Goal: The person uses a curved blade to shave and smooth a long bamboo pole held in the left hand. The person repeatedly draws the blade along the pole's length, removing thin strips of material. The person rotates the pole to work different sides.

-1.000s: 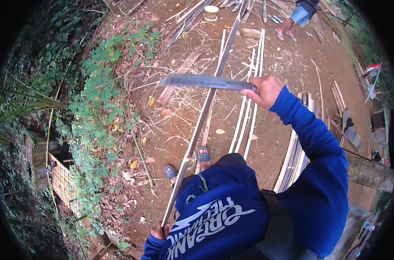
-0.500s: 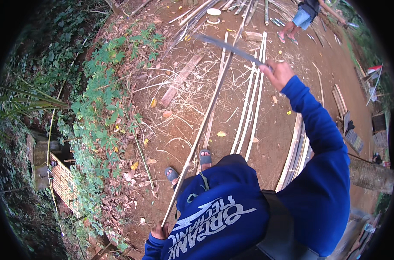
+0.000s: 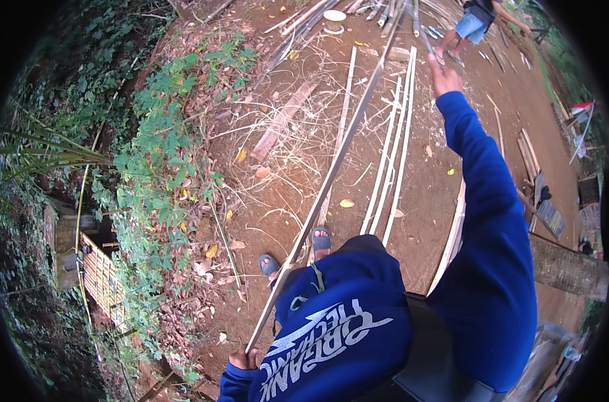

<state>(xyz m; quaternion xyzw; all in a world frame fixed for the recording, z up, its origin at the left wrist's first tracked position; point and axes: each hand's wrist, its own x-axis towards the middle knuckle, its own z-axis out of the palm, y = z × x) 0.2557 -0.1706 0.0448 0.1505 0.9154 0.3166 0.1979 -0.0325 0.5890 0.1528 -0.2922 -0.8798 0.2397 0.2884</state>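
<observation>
A long, narrow bamboo strip (image 3: 331, 177) runs slantwise from my waist to the far top of the view. At its near end my left hand (image 3: 243, 358) is closed around it, low beside my hip. My right arm is stretched far forward. In that right hand (image 3: 444, 78) I grip a machete (image 3: 425, 44), its dark blade pointing away and slanting toward the strip's far end. Whether the blade touches the strip I cannot tell. Pale split strips (image 3: 389, 161) lie on the ground below my right arm.
Thin shavings and a flat plank (image 3: 284, 120) lie on the brown soil. A round pale stool (image 3: 334, 21) and bamboo poles are at the far side. Another person (image 3: 470, 28) in blue shorts stands far right. Green plants (image 3: 157, 154) line a slope on the left.
My right hand has moved farther away, and the machete has swung from pointing left to pointing away from me. The strip's far end has shifted right; my left hand still holds the near end.
</observation>
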